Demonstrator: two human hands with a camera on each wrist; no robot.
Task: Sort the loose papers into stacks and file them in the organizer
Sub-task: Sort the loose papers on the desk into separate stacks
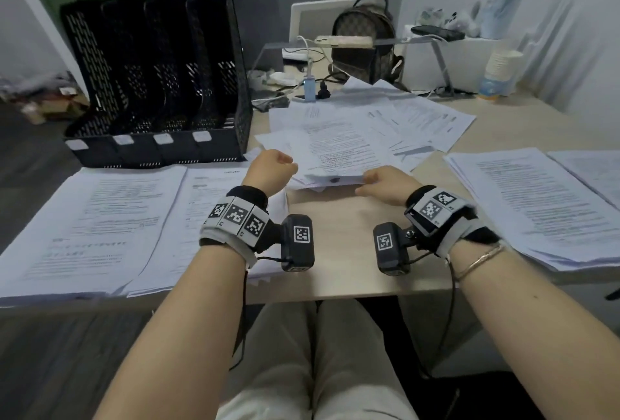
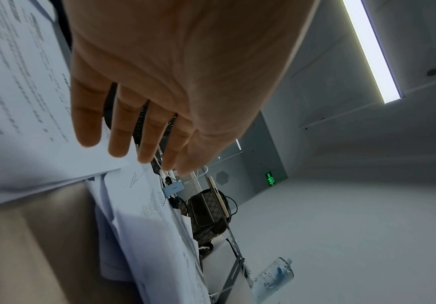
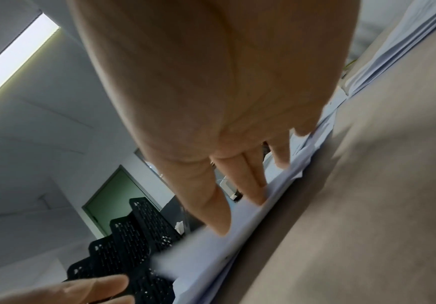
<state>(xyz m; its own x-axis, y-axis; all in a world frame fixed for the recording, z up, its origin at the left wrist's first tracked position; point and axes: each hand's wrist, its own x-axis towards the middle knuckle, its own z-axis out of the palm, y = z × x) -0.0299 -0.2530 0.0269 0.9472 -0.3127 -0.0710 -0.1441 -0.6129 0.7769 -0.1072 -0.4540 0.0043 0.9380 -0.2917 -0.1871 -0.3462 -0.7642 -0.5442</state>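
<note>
A loose, fanned pile of printed papers (image 1: 342, 144) lies mid-table. My right hand (image 1: 379, 181) is at its near edge, its fairly straight fingertips (image 3: 255, 197) touching the top sheets (image 3: 237, 232). My left hand (image 1: 271, 164) hovers just left of the pile with its fingers (image 2: 144, 139) relaxed and holding nothing. The black mesh organizer (image 1: 157, 84) with several slots stands at the back left. Two sorted stacks (image 1: 100, 218) (image 1: 218, 205) lie in front of it. Two more stacks (image 1: 536, 205) (image 1: 597, 174) lie on the right.
A brown backpack (image 1: 365, 44), a phone on a metal riser (image 1: 342, 40), charger cables (image 1: 308, 84) and stacked paper cups (image 1: 500, 67) crowd the back of the table. Bare tabletop (image 1: 342, 245) shows between my wrists, close to the table's near edge.
</note>
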